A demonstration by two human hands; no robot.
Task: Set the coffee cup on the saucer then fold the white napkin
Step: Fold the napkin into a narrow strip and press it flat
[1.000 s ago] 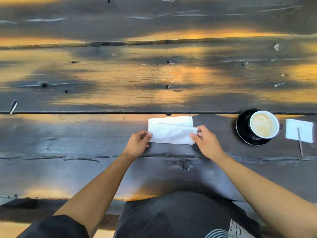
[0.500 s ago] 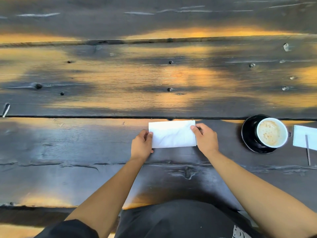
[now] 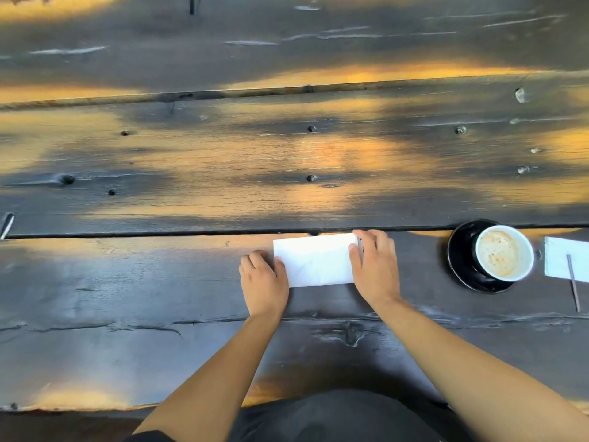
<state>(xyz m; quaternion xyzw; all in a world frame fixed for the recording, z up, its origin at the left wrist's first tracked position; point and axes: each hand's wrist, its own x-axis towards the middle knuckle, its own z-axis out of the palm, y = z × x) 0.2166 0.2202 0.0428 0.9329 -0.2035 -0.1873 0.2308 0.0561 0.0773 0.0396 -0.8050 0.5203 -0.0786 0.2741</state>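
The coffee cup [image 3: 504, 252] sits on the black saucer [image 3: 460, 250], well to the right of the napkin [image 3: 315, 260], which lies folded flat on the wooden table [image 3: 191, 314]. The left hand [image 3: 263, 283] presses the napkin's left edge with relaxed fingers; the right hand [image 3: 373, 266] lies flat on its right edge, grasping nothing. To set the crease, keep the edges aligned and press evenly outward from the napkin's centre.
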